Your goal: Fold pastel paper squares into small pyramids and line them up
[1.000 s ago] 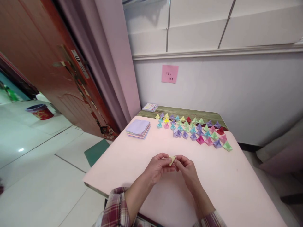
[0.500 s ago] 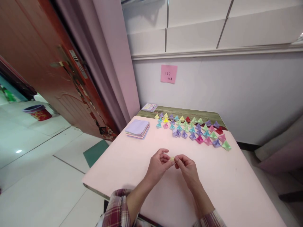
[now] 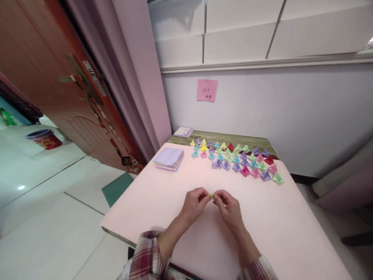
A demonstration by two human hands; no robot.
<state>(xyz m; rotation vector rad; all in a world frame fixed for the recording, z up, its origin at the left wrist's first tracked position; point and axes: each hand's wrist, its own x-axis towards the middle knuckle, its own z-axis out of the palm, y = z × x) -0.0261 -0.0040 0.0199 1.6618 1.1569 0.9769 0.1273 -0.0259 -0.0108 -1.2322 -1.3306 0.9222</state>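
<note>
Between my two hands is a small piece of folded yellow paper point(image 3: 211, 195), mostly covered by my fingers. My left hand point(image 3: 194, 202) pinches its left side between thumb and curled fingers. From the right, my right hand point(image 3: 229, 207) grips the other side with thumb and forefinger. Both hands are just above the pink tabletop point(image 3: 140, 206). Beyond them, rows of folded paper shapes point(image 3: 245, 171) in several colours stand on the table. Off to the left lies a stack of square paper sheets point(image 3: 169, 157), with a lilac sheet on top.
A printed paper packet point(image 3: 183, 132) lies at the table's far left corner. A pink note point(image 3: 207, 90) is stuck to the wall. Left of the table are a purple curtain point(image 3: 136, 77), a reddish door point(image 3: 58, 77) and a green sheet point(image 3: 117, 189) at floor level.
My left fingers, raised and loosely spread before, have curled down and closed on the yellow paper. My right hand keeps its pinch almost unchanged. The view has shifted slightly.
</note>
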